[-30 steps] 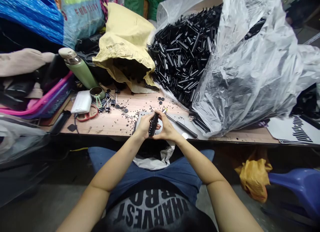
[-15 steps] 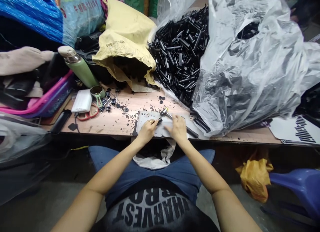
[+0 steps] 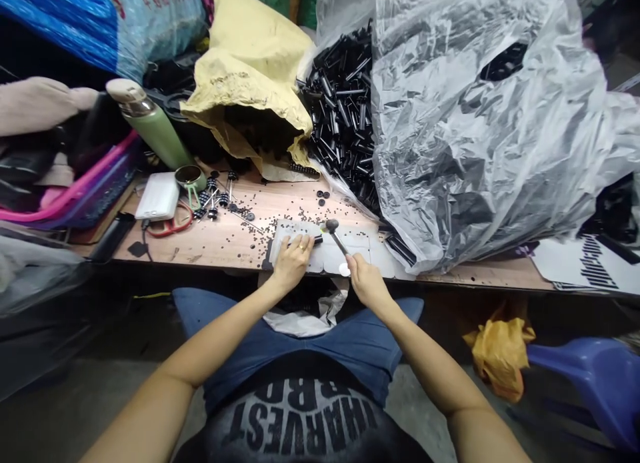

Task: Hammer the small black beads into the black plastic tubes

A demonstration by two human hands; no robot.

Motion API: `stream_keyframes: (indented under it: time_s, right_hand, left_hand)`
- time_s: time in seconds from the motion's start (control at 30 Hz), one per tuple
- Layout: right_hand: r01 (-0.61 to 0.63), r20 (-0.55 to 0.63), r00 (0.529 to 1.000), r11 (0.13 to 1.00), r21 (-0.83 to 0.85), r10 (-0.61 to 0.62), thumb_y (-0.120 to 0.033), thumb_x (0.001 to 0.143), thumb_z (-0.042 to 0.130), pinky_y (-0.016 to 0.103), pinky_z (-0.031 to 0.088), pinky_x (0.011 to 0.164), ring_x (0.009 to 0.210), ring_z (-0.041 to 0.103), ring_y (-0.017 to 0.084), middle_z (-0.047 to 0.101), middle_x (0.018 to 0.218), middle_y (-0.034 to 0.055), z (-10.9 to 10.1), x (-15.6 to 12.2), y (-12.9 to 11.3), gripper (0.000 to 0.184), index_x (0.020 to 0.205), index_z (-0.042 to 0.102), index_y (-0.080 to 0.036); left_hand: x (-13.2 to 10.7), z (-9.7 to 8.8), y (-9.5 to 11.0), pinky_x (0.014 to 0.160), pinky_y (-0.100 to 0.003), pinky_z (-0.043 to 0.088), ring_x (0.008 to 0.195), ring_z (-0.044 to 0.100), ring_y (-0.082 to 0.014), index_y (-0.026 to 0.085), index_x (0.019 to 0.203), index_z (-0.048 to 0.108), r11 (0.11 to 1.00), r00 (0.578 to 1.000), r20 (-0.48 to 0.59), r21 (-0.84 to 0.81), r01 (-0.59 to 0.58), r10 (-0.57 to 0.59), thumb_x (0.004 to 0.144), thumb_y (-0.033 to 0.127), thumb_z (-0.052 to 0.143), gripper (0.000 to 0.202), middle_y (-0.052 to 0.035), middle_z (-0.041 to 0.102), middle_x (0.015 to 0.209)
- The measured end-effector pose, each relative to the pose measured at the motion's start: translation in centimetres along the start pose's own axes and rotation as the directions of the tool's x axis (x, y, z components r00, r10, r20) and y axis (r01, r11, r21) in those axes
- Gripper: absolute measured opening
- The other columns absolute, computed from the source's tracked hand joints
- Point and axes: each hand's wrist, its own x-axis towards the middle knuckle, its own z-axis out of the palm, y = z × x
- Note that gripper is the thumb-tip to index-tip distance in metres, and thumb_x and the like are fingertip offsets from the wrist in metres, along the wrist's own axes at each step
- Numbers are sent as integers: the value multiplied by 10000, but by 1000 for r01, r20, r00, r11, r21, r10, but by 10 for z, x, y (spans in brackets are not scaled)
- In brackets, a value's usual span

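Observation:
My left hand (image 3: pixel 292 260) rests over the left part of a grey plate (image 3: pixel 361 251) at the table's front edge. Its fingers are closed on a short black tube (image 3: pixel 319 239), whose end sticks out to the right. My right hand (image 3: pixel 369 281) grips a hammer (image 3: pixel 341 242) by its handle. The hammer's head is raised at the far end, just beyond the tube and apart from it. A small white disc (image 3: pixel 345 269) shows beside my right fingers at the plate's front edge.
Tiny black pieces (image 3: pixel 260 220) are scattered left of the plate. Behind stand an open yellow sack (image 3: pixel 250 56) and a large plastic bag (image 3: pixel 450 150) with many black tubes (image 3: pixel 340 110). A green flask (image 3: pixel 155 130), a white box (image 3: pixel 158 196) and red-handled scissors (image 3: pixel 173 228) lie left.
My right hand has taken up the hammer by its handle and drawn back to the right. My left hand has turned palm down with the tube. The plastic bag's edge has shifted left.

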Motion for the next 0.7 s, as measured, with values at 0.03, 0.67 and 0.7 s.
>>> stream_keyframes:
  time_s: [0.03,0.67,0.7]
  right_hand:
    - [35,-54,998,998,56,-32,-398,1002,224,263,364,603,618,602,187,612,667,30,-8,-2,-6,364,871,505,-206]
    - [-28,-121,992,999,-22,25,-386,1006,189,262,332,566,600,592,189,597,650,47,1,-5,-12,396,861,505,-196]
    - [-45,-62,997,997,-69,40,-380,1005,219,264,323,565,606,595,192,600,652,50,5,-5,-5,379,851,511,-193]
  left_hand:
    - [0,3,6,1124,-567,138,1374,329,-320,91,1403,394,1000,1000,11,31,-3,2,969,312,340,490,-206,416,1448]
    - [4,4,-3,1012,-452,411,1171,532,-278,96,1295,534,992,995,-34,85,95,-92,897,70,342,442,-203,584,1247]
    - [5,3,-3,1001,-448,418,1149,542,-277,99,1286,542,992,995,-30,79,94,-92,897,66,344,438,-195,598,1219]
